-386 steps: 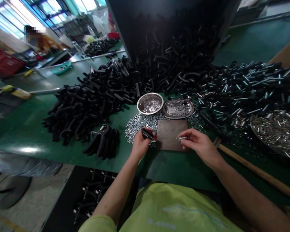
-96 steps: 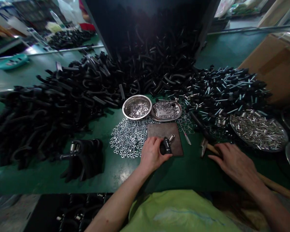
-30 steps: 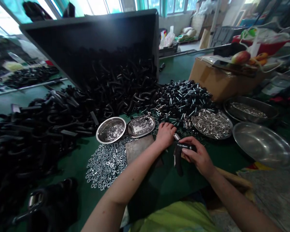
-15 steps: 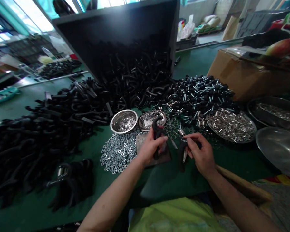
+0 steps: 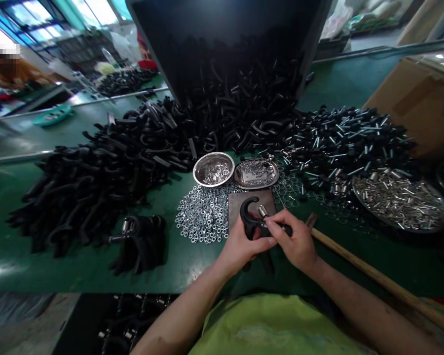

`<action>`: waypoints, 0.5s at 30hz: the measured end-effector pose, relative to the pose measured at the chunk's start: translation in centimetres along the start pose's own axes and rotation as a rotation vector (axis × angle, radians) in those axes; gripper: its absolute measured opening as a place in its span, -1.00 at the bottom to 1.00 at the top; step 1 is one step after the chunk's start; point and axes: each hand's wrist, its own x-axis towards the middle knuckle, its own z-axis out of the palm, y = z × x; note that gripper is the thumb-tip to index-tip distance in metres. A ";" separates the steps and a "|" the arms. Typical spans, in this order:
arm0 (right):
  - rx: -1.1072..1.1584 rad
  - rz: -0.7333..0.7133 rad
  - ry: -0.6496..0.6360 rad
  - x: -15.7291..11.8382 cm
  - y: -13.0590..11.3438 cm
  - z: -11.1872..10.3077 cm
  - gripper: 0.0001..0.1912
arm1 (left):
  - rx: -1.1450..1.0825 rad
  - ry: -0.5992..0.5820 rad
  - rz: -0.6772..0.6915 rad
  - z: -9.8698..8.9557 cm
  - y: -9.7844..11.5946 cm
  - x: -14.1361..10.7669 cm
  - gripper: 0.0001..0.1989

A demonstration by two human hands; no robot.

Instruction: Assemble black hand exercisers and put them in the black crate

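My left hand is closed around a black curved hook-shaped part, its open curve pointing up. My right hand pinches a second black part with a silver coil spring at its top. The two black parts meet between my fingers; how they join is hidden. Beneath and behind my hands lies a flat metal block. Left of it spreads a pile of hex nuts. Behind stand a steel bowl of small pins and a steel dish of small metal parts.
Heaps of black curved parts cover the left and back. Knobbed screws and a tray of metal pins lie right. A wooden-handled hammer lies by my right arm. A stack of black parts stands front left; rings lie scattered.
My hands have come together, bringing the spring-topped part against the hook-shaped part. The view has turned left and down, uncovering the hammer and the table's front edge.
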 end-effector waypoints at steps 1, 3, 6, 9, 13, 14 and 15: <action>-0.004 0.001 -0.034 0.1 0.1 -0.1 -0.80 | -0.018 -0.003 0.006 0.0 -0.2 0.1 -0.47; -0.009 -0.029 -0.132 0.4 0.2 -0.5 -0.79 | -0.103 -0.016 0.003 -0.2 -0.7 0.4 -0.49; -0.057 -0.206 -0.203 0.9 0.5 -1.1 -0.79 | -0.231 0.003 0.010 -0.9 -1.1 0.9 -0.45; -0.151 -0.322 -0.052 0.9 1.1 -0.9 -0.88 | -0.222 0.022 0.053 -1.7 -1.3 1.1 -0.38; 0.034 -0.011 -0.002 0.4 1.8 1.0 -0.84 | -0.001 0.116 0.200 -2.3 -1.7 0.8 -0.38; 0.144 0.154 -0.030 0.4 1.8 1.5 -0.78 | 0.085 0.164 0.259 -2.4 -1.8 0.7 -0.37; 0.259 0.333 -0.075 0.4 1.8 2.0 -0.72 | 0.172 0.211 0.322 -2.5 -1.8 0.7 -0.35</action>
